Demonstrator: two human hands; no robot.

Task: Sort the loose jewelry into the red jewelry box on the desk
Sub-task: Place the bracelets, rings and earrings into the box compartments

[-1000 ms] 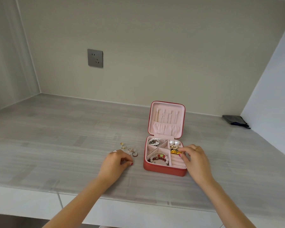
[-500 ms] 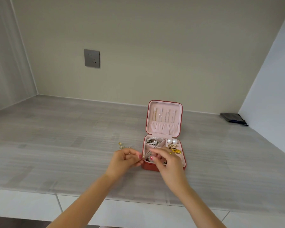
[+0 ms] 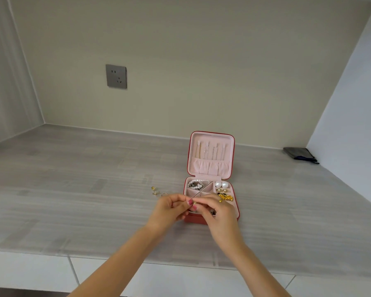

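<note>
**Inspector:** Status of each grip?

**Assistant:** Left hand point(image 3: 169, 207) and right hand point(image 3: 217, 211) meet over the front left corner of the red jewelry box point(image 3: 236, 213), both pinching one small gold piece point(image 3: 194, 203).

**Inspector:** Handling?

**Assistant:** Likely very light, rigid, slippery and easily dropped; fingertip pinch only. More loose jewelry point(image 3: 157, 191) lies on the bench point(image 3: 84, 200), just left of the box.

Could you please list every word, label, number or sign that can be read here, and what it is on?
None: no readable text appears anywhere.
The wall socket shows only plug holes.
The red jewelry box and the dark pouch carry no visible lettering.
</note>
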